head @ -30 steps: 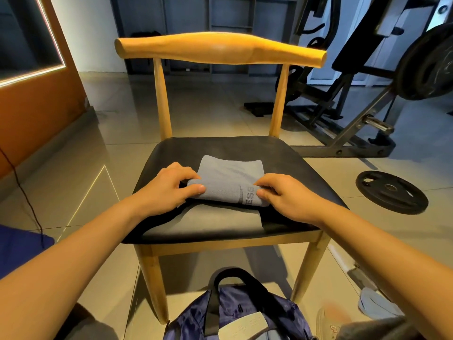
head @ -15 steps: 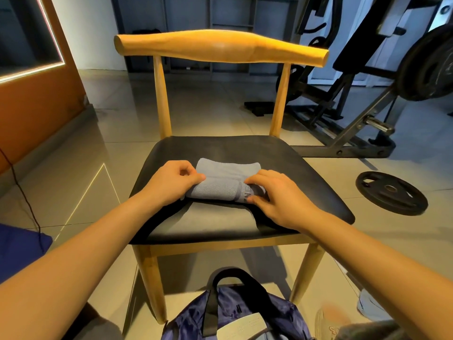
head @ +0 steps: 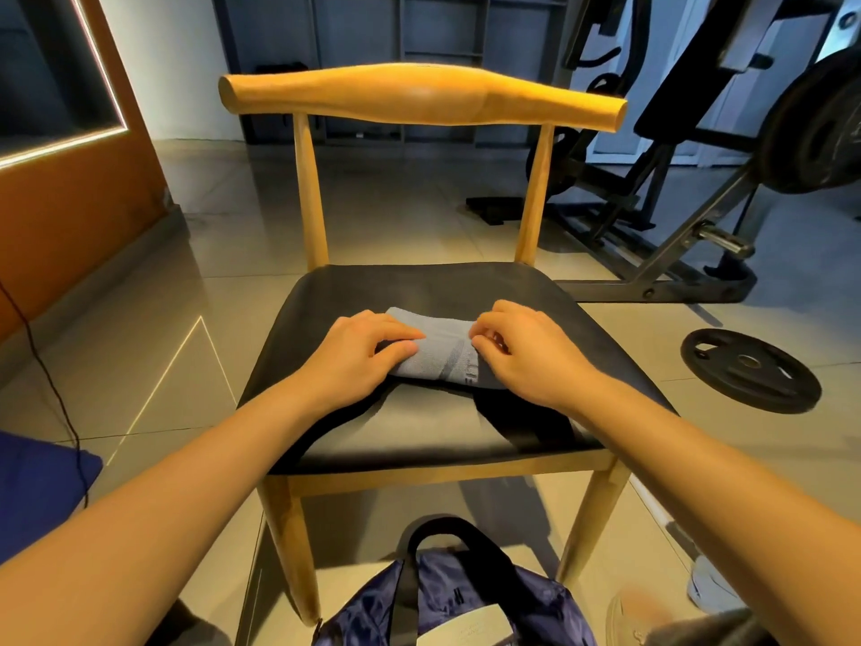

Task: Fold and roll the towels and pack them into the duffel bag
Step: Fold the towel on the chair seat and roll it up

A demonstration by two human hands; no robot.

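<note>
Two hands work a grey towel (head: 440, 354) on the seat (head: 419, 286) of a wooden chair (head: 419, 93), which serves as the landmark. Nearest, under the chair's front edge, a navy bag (head: 470, 603) sits on the floor (head: 396, 216) with its black strap (head: 416, 547) arched up and a pale tag on top. Right of the bag are a shoe toe (head: 626, 617) and a white slipper (head: 708, 585); left of the chair's front leg lie a blue mat (head: 37, 491) and a thin black cable (head: 51, 389).

Both forearms reach over the seat's front edge and cast dark shadows on it. The left hand (head: 358, 356) curls over the towel's left end, thumb tucked against it. The right hand (head: 526, 352) pinches the right end with bent fingers. The towel lies mid-seat, partly rolled, its long axis running side to side, roughly parallel to the chair's front edge. A darker band with lettering shows near its right end.

Right of the chair a black plate (head: 750, 370) lies flat on the glossy tiled floor. Behind the chair's right side stands a weight machine (head: 675, 216). An orange wall (head: 70, 202) with a lit strip is to the left, and grey shelving (head: 442, 39) stands beyond the backrest.
</note>
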